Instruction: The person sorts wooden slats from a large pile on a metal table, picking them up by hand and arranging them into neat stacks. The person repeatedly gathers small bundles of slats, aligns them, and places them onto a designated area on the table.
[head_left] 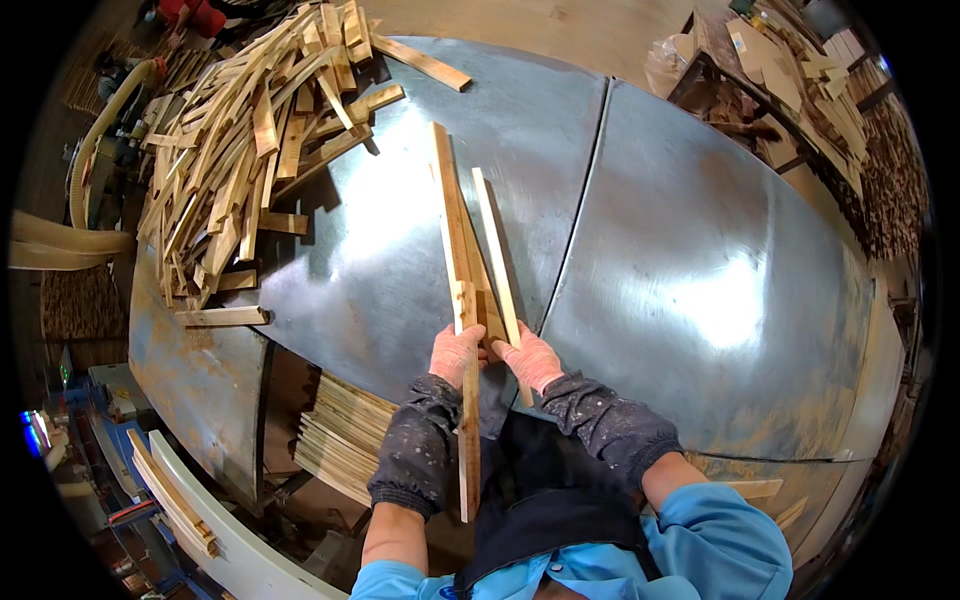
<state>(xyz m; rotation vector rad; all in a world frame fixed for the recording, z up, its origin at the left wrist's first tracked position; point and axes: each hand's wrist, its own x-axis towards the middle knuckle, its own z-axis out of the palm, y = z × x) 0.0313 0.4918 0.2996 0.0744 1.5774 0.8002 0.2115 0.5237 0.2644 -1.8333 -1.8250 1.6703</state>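
My left hand point(457, 354), in a pale pinkish glove, is closed around a long wooden strip point(469, 440) that runs down past my forearm. More strips point(447, 205) extend forward from between my hands, overlapping one another. A thin pale strip point(492, 228) passes under the thumb of my gloved right hand point(529, 360), whose fingers are closed on it. The fingertips of both hands nearly meet at the near edge of the metal tabletop point(400, 290). How the strips overlap under my fingers is partly hidden. Dark speckled sleeve covers wrap both forearms.
A large heap of loose wooden strips point(235, 165) covers the tabletop's far left. A seam divides it from another metal panel point(690, 240). Stacked strips point(340, 440) sit below the near left edge. A cluttered bench point(755, 75) stands far right; a person in red point(197, 17) is far left.
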